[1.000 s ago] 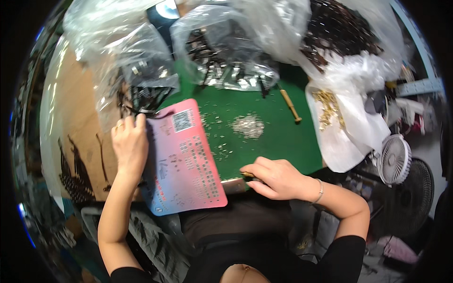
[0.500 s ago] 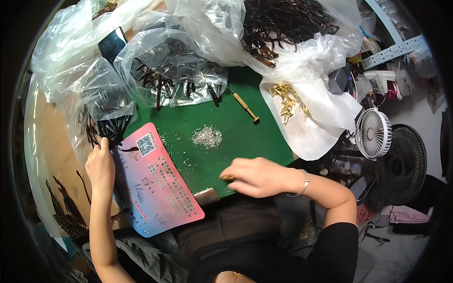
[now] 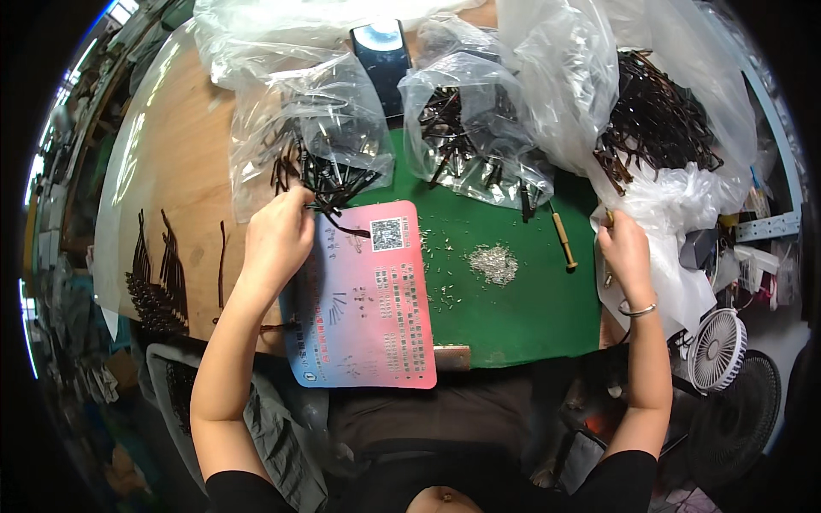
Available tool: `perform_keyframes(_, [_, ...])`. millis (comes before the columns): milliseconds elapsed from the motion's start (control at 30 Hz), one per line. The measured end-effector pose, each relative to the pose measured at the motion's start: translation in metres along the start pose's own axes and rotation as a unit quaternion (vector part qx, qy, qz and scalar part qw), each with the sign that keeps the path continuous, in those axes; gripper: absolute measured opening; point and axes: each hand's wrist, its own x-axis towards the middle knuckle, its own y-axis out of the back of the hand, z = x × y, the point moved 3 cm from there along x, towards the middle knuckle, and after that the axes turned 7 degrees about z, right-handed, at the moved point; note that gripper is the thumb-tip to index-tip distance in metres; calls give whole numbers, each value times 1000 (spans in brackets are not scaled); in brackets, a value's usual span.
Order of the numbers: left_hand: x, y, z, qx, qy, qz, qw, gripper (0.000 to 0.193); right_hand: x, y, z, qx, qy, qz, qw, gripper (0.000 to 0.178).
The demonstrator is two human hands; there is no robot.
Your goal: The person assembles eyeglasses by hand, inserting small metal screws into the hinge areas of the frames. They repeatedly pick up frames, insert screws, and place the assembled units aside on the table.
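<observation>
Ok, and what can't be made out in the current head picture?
Left hand: head view, its own back hides whether it grips the dark strips.
Golden piece at the right hand: head view, too small to identify.
Silver pieces: head view, heaped and too small to count.
Black fan: head view, white fan covers part.

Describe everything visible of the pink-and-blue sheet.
The pink-and-blue sheet is a rounded-corner rectangle, smooth like plastic or card, with a square code, rows of print and small drawings. It lies print-up, partly over the green mat, its near edge reaching past the mat's. A dark strip lies over its far-left area; the left hand is at that corner, contact unclear.
</observation>
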Motion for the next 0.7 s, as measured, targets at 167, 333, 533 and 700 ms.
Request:
perform_keyframes(167, [10, -16, 21, 88, -11, -13, 996, 12, -2, 7, 1, 50, 9, -5, 999, 16])
perform_keyframes(333, [11, -31, 19, 149, -13, -59, 987, 10, -25, 37, -6, 172, -65, -4, 983, 15])
perform_keyframes(533, [19, 10, 35, -144, 128, -138, 972, 15, -67, 56, -85, 429, -76, -333, 836, 20])
perform_keyframes(700, [-4, 41, 59, -496, 261, -125, 819, 34, -88, 23, -113, 438, -34, -400, 805, 18])
